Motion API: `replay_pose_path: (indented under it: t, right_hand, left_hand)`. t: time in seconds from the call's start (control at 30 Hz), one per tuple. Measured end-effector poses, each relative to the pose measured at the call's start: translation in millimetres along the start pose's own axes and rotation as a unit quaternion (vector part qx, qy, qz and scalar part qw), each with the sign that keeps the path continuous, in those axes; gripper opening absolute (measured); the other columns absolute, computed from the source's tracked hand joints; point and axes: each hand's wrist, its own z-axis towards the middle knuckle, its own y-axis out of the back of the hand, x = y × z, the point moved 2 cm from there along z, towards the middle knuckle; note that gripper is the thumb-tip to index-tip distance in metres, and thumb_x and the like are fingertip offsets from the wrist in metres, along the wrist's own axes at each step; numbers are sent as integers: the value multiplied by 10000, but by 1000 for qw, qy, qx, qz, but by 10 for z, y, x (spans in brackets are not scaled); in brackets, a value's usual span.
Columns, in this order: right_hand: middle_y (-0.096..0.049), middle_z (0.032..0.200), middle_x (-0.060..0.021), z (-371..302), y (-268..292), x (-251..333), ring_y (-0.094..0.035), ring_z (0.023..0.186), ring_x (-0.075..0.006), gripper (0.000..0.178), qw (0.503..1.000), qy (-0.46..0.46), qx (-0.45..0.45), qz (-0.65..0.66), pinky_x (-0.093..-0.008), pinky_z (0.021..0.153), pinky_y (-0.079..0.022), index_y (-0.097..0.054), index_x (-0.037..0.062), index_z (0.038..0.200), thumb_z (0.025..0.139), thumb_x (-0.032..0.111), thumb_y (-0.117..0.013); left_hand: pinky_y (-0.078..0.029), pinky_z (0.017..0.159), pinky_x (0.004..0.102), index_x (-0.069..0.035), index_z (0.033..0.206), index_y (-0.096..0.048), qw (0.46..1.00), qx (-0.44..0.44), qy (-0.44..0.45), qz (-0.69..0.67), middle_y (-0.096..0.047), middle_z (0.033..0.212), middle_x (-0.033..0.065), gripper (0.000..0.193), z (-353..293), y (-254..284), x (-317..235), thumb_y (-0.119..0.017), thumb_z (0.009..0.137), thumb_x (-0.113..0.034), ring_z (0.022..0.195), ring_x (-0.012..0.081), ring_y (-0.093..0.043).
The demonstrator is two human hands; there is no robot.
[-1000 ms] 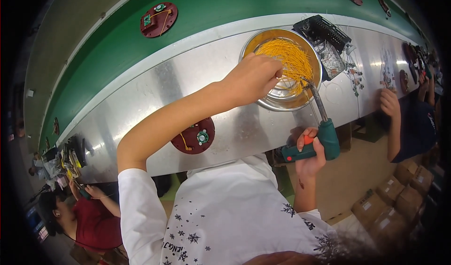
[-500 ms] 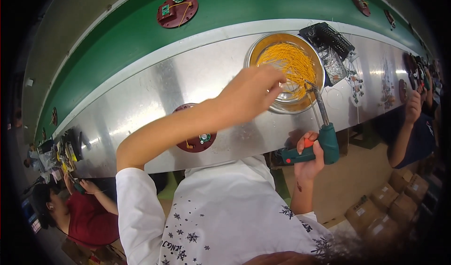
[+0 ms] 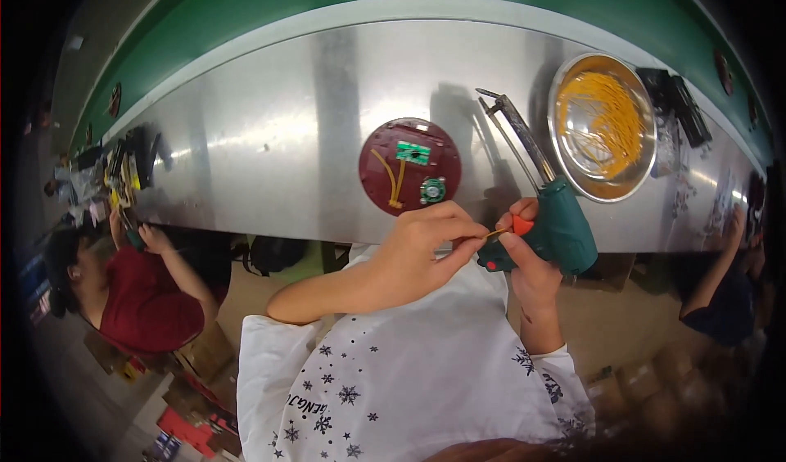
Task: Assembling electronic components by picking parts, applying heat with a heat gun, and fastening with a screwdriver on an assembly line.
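My right hand (image 3: 536, 278) is closed around the handle of a green soldering gun (image 3: 569, 233) with a red trigger. The gun's long metal tip points away over the bench. Between the fingertips of my left hand (image 3: 426, 245) is a short yellow wire (image 3: 494, 234). Its other end reaches the fingers of my right hand by the trigger. Beyond my left hand lies a round maroon disc (image 3: 446, 159) on the bench. It carries a green circuit board (image 3: 414, 153), a small round green part (image 3: 433, 189) and yellow wires (image 3: 394, 188).
A steel bowl (image 3: 610, 190) of loose yellow wires (image 3: 614, 126) stands to the right on the metal bench (image 3: 270, 118). Black parts (image 3: 688, 110) lie past it. A person in red (image 3: 155, 306) works at the left, another person (image 3: 716, 298) at the right.
My left hand has come back from the bowl with a yellow wire, meeting my right hand. The view has shifted right, bringing the disc to the middle.
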Motion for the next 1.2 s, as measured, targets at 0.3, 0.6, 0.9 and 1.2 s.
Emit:
replay_pose_path:
  t: [0.3, 0.6, 0.9, 1.2]
  right_hand:
    - [-507, 1077, -103, 63, -270, -51, -560, 912, -176, 393, 1000, -12, -10, -18, -316, 833, -476, -520, 31, 1079, 747, -148, -629]
    - [-525, 1078, -103, 129, -299, -80, -573, 915, -178, 413, 998, -16, -30, -49, -315, 850, -481, -534, 26, 1090, 735, -154, -647]
    - [-606, 1003, -85, 231, -483, -214, -600, 903, -145, 368, 994, 24, 27, -103, -292, 812, -509, -588, -1, 1091, 760, -105, -712]
    - [-600, 1009, -94, 224, -504, -224, -599, 907, -146, 332, 993, 8, 30, -111, -299, 821, -510, -585, -1, 1067, 774, -110, -697]
  left_hand:
    - [-505, 609, 262, 17, 974, -695, 993, -94, -62, 46, -646, 886, 92, 166, -283, 173, 162, -707, 809, 21, 721, 178, -633]
    - [-476, 525, 293, 25, 973, -688, 949, -231, -97, 192, -655, 776, 118, 175, -160, 333, 417, -703, 798, 25, 626, 220, -619]
    - [-443, 528, 323, 12, 972, -699, 966, -156, -147, 145, -628, 734, 89, 208, -276, 268, 378, -698, 765, 35, 606, 232, -592]
    - [-411, 533, 316, -1, 989, -693, 975, -123, -155, 97, -637, 744, 81, 209, -291, 282, 401, -712, 782, -3, 600, 217, -576]
